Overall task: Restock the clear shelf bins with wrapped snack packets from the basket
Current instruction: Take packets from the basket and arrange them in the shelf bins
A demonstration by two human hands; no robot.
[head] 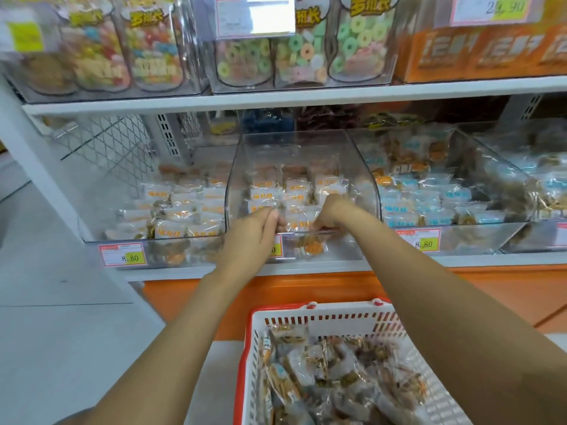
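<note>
Head view: settling packets (294, 194) in middle bin (300, 142), pinching one with left hand (254, 234); right hand (333, 211) grip unclear. Next: reach basket (319, 314).

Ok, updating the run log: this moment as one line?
left hand: pinches orange-label packet, middle bin | right hand: same bin, grip unclear | basket: holds packets

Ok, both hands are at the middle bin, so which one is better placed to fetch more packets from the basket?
Probably the right hand. Its forearm runs straight over the basket, so it only needs to draw back; the left hand has its arm outside the basket's left rim.
</note>
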